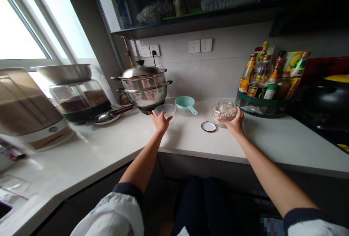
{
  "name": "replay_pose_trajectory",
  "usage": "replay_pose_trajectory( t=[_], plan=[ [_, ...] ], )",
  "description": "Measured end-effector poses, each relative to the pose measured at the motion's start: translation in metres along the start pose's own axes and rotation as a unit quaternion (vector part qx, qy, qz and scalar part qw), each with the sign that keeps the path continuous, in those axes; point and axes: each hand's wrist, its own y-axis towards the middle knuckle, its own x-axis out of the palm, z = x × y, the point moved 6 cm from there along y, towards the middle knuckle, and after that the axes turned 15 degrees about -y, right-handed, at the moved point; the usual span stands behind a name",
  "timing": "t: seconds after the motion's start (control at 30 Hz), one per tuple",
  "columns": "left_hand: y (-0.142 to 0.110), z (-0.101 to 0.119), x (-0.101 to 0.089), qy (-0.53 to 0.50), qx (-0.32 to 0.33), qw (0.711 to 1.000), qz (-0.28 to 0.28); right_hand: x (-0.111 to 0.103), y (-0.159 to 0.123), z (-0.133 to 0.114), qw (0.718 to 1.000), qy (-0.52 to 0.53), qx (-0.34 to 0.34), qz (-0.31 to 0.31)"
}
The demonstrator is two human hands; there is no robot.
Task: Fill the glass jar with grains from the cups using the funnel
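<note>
My left hand [161,121] is at the near left side of a clear plastic bowl [169,109], with thumb and fingers spread around its side. Part of the bowl is hidden behind that hand. A glass jar [221,114] of flaky grain, perhaps oats, stands upright and without its lid on the counter. My right hand [235,120] wraps around the jar's right side, thumb across the front. Just left of the jar lies a round white lid [208,126] with a dark rim. Between bowl and jar sits a mint-green scoop [185,102], its handle pointing right and toward me.
A two-tier steel steamer [144,85] stands behind the bowl. At right, a green-rimmed rack [261,106] holds several bottles beside a black pot [327,99]. Left are a dark ladle [109,115], a storage container [81,98] under a steel bowl [65,74], and a large grain dispenser [25,107].
</note>
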Motion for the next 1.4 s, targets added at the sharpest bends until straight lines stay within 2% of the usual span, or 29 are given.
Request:
replay_pose_trajectory(
  t=[0.13,0.37,0.6,0.8,0.9,1.0,1.1,1.17,1.27,1.33,1.4],
  plan=[
    [-0.003,-0.005,0.001,-0.045,0.026,0.997,-0.049,0.004,0.002,-0.002,1.000,0.021,0.013,-0.005],
    [-0.038,0.016,0.002,-0.056,0.050,0.990,-0.121,0.006,0.001,-0.006,0.996,0.088,0.029,-0.013],
    [-0.063,0.041,0.018,-0.076,0.088,0.981,-0.155,-0.005,0.001,-0.016,0.996,0.070,0.046,-0.013],
    [-0.069,0.045,0.029,-0.088,0.092,0.977,-0.172,-0.019,0.002,-0.023,0.995,0.059,0.072,-0.048],
    [-0.068,0.042,0.028,-0.092,0.100,0.977,-0.162,-0.027,0.004,-0.028,0.995,0.061,0.066,-0.048],
    [-0.064,0.044,0.018,-0.100,0.121,0.981,-0.112,-0.036,0.011,-0.035,0.994,0.073,0.056,-0.058],
    [-0.061,0.058,0.004,-0.142,0.156,0.976,-0.057,-0.048,0.022,-0.050,0.992,0.097,0.014,-0.078],
    [-0.065,0.076,-0.001,-0.202,0.186,0.960,-0.047,-0.057,0.031,-0.064,0.987,0.125,-0.033,-0.097],
    [-0.077,0.107,0.009,-0.324,0.172,0.924,-0.108,-0.063,0.040,-0.085,0.969,0.166,-0.064,-0.171],
    [-0.085,0.123,0.026,-0.425,0.099,0.884,-0.167,-0.062,0.042,-0.099,0.949,0.191,-0.071,-0.239],
    [-0.093,0.133,0.045,-0.523,-0.011,0.827,-0.207,-0.061,0.040,-0.113,0.928,0.210,-0.077,-0.298]
  ],
)
